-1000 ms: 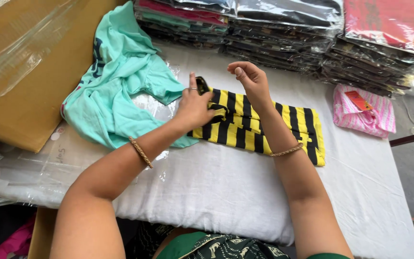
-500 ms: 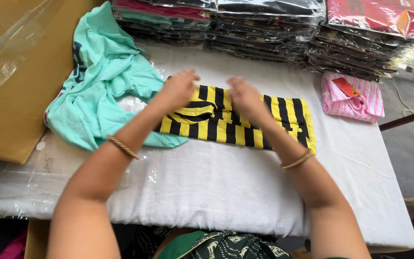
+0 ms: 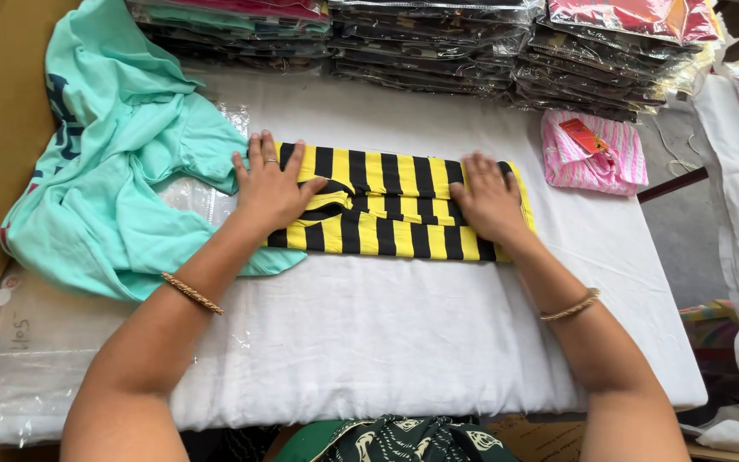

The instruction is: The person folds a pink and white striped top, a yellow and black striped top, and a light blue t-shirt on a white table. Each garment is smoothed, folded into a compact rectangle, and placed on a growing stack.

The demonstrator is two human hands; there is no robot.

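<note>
Both hands, left hand [image 3: 268,190] and right hand [image 3: 489,198], are pressing open-fingered on the folded yellow-and-black striped knit garment [image 3: 395,205] beside the crumpled mint-green shirt [image 3: 121,188]; even, flat pressure is probably keeping folds crisp.

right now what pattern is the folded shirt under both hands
Yellow and black stripes on the shirt, seen in the head view.

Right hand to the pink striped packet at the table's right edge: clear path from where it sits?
Probably yes. The right hand lies flat on the yellow-and-black striped garment, and only bare white table cover shows between it and the pink striped packet; nothing stands between.
</note>
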